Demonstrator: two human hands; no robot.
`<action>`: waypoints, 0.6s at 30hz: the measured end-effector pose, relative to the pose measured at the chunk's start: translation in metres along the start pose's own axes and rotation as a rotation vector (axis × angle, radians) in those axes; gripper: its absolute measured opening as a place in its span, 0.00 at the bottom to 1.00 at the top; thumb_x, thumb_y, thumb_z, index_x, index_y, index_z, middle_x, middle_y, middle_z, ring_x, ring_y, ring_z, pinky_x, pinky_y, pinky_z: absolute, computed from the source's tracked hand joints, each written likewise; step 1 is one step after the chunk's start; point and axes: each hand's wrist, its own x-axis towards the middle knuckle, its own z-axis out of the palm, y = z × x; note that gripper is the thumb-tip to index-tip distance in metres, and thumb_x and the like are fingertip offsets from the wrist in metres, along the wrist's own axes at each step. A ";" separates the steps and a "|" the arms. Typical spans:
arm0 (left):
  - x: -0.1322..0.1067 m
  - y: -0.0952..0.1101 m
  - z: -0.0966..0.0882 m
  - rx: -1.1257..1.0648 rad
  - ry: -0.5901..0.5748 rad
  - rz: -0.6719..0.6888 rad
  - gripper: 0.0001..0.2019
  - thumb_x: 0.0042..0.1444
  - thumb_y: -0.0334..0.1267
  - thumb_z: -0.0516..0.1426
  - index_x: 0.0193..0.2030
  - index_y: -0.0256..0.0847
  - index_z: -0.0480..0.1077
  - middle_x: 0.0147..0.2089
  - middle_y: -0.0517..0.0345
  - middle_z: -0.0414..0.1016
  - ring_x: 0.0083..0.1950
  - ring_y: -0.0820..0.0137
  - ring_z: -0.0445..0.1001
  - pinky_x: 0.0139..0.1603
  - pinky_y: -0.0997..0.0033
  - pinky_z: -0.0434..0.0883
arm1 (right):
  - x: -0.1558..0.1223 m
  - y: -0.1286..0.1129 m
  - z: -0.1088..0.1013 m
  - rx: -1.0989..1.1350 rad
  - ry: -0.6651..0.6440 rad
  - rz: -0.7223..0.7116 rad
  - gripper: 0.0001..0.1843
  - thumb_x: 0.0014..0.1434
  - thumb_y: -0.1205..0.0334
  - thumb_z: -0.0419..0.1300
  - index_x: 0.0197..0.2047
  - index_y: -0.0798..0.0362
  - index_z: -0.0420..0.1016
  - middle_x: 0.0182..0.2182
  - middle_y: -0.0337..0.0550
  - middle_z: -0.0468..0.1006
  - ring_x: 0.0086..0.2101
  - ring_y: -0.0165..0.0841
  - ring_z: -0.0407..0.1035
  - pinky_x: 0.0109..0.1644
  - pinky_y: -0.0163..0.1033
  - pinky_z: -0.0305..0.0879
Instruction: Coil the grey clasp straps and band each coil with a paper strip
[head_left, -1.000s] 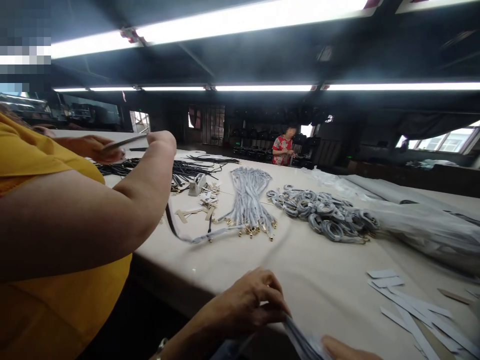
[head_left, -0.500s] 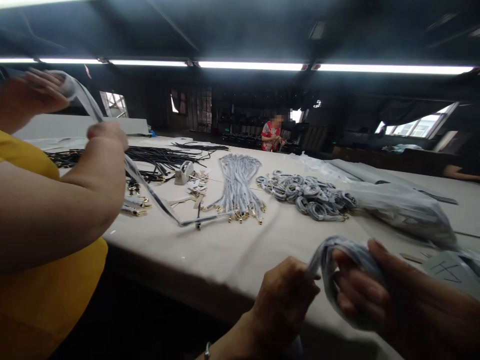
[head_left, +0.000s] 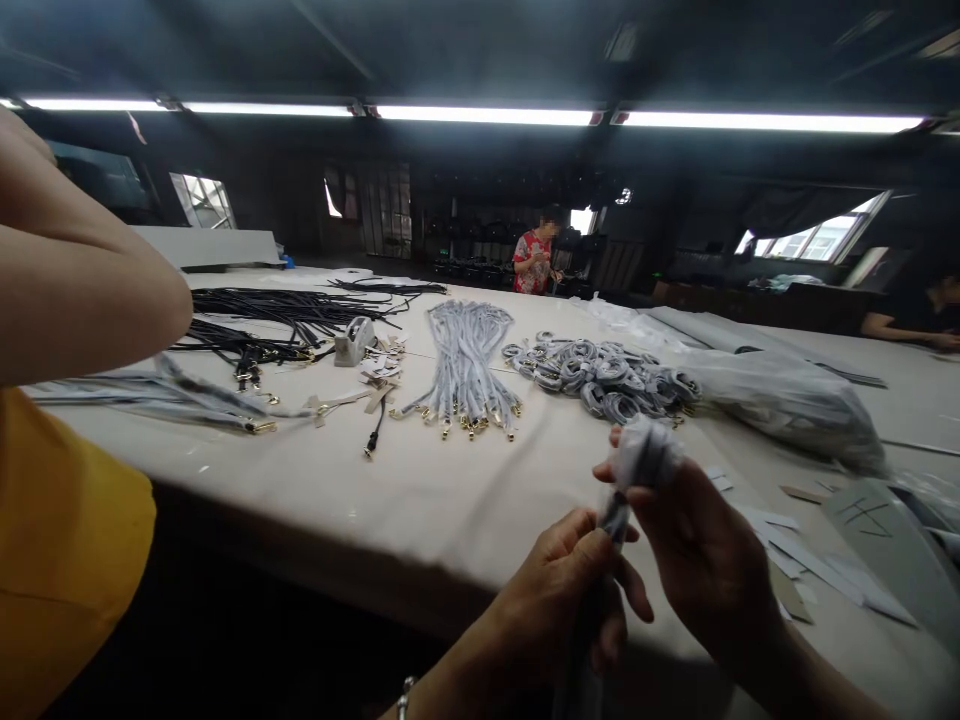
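Observation:
My right hand (head_left: 705,545) is closed around the coiled part of a dark strap in thin whitish plastic wrap (head_left: 646,452), held up in front of the table edge. Just below the coil, my left hand (head_left: 574,570) pinches the straight length of the same strap, whose tail hangs down toward the bottom of the view. Beyond my hands, a fan-shaped bundle of wrapped straps with gold-coloured metal ends (head_left: 471,370) lies on the pale table (head_left: 450,500). To its right is a heap of wrapped straps rolled into coils (head_left: 600,375).
A co-worker in yellow (head_left: 67,540) stands close on my left. Black straps (head_left: 285,310), a tape dispenser (head_left: 354,342) and paper tags (head_left: 382,368) lie at left. Rightward are a clear plastic bag (head_left: 787,410), paper strips (head_left: 810,560) and a grey marked board (head_left: 885,540). Another person (head_left: 534,258) stands far back.
The loose loop around my right fingers is now a compact coil, raised and moved left. The co-worker's hands and strap have left the view; more wrapped straps show on the table's left.

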 end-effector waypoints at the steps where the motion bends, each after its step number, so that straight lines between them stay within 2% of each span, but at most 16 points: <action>1: -0.005 0.000 -0.002 0.020 0.010 -0.034 0.23 0.61 0.58 0.55 0.49 0.39 0.64 0.28 0.61 0.72 0.15 0.79 0.63 0.14 0.82 0.60 | -0.001 0.010 0.001 -0.105 -0.082 -0.122 0.09 0.66 0.65 0.56 0.49 0.50 0.71 0.39 0.46 0.78 0.42 0.39 0.73 0.43 0.40 0.67; 3: -0.015 0.000 -0.008 0.061 0.050 -0.110 0.23 0.61 0.57 0.55 0.48 0.37 0.67 0.24 0.63 0.69 0.16 0.79 0.62 0.16 0.81 0.62 | -0.001 0.025 0.001 -0.250 -0.252 -0.325 0.05 0.65 0.70 0.55 0.40 0.51 0.69 0.31 0.42 0.74 0.33 0.36 0.69 0.37 0.40 0.62; 4: -0.021 0.000 -0.012 0.077 0.066 -0.154 0.22 0.61 0.56 0.55 0.47 0.36 0.69 0.24 0.64 0.68 0.16 0.79 0.62 0.18 0.80 0.62 | -0.001 0.030 0.001 -0.287 -0.337 -0.384 0.07 0.65 0.71 0.54 0.36 0.51 0.67 0.28 0.40 0.71 0.30 0.35 0.66 0.35 0.40 0.59; 6: -0.031 0.002 -0.021 0.092 0.078 -0.232 0.21 0.60 0.55 0.56 0.44 0.36 0.72 0.24 0.65 0.66 0.18 0.79 0.62 0.21 0.79 0.63 | -0.003 0.037 0.001 -0.307 -0.520 -0.394 0.09 0.67 0.68 0.52 0.33 0.51 0.63 0.27 0.40 0.69 0.29 0.35 0.62 0.33 0.40 0.55; 9: -0.041 0.007 -0.034 0.154 0.045 -0.360 0.20 0.60 0.54 0.56 0.39 0.35 0.72 0.24 0.63 0.66 0.20 0.78 0.62 0.22 0.78 0.60 | -0.014 0.041 0.001 -0.284 -0.772 -0.340 0.13 0.70 0.53 0.50 0.36 0.51 0.63 0.31 0.42 0.70 0.31 0.36 0.62 0.35 0.41 0.54; 11: -0.044 0.013 -0.041 0.226 0.018 -0.445 0.20 0.59 0.55 0.57 0.40 0.36 0.72 0.25 0.65 0.65 0.20 0.79 0.58 0.21 0.79 0.54 | -0.025 0.044 0.001 -0.280 -0.840 -0.326 0.19 0.69 0.45 0.48 0.37 0.52 0.64 0.32 0.42 0.71 0.32 0.37 0.61 0.36 0.42 0.53; 13: -0.046 0.021 -0.046 0.317 -0.022 -0.490 0.18 0.56 0.51 0.61 0.43 0.37 0.72 0.26 0.66 0.63 0.23 0.79 0.57 0.22 0.79 0.53 | -0.037 0.046 0.002 -0.276 -0.862 -0.309 0.22 0.69 0.42 0.45 0.36 0.51 0.64 0.31 0.41 0.70 0.31 0.36 0.60 0.37 0.42 0.52; 16: -0.046 0.031 -0.049 0.580 -0.052 -0.478 0.17 0.48 0.39 0.66 0.45 0.40 0.72 0.32 0.66 0.69 0.31 0.75 0.65 0.29 0.78 0.60 | -0.053 0.046 0.003 -0.256 -0.889 -0.254 0.24 0.70 0.42 0.41 0.35 0.51 0.64 0.30 0.41 0.70 0.30 0.36 0.60 0.36 0.42 0.50; 18: -0.046 0.036 -0.048 0.771 -0.048 -0.429 0.17 0.47 0.35 0.66 0.45 0.42 0.72 0.37 0.64 0.72 0.36 0.72 0.69 0.34 0.77 0.63 | -0.062 0.043 0.003 -0.221 -0.901 -0.214 0.25 0.70 0.42 0.40 0.34 0.51 0.63 0.29 0.40 0.70 0.28 0.35 0.60 0.34 0.41 0.49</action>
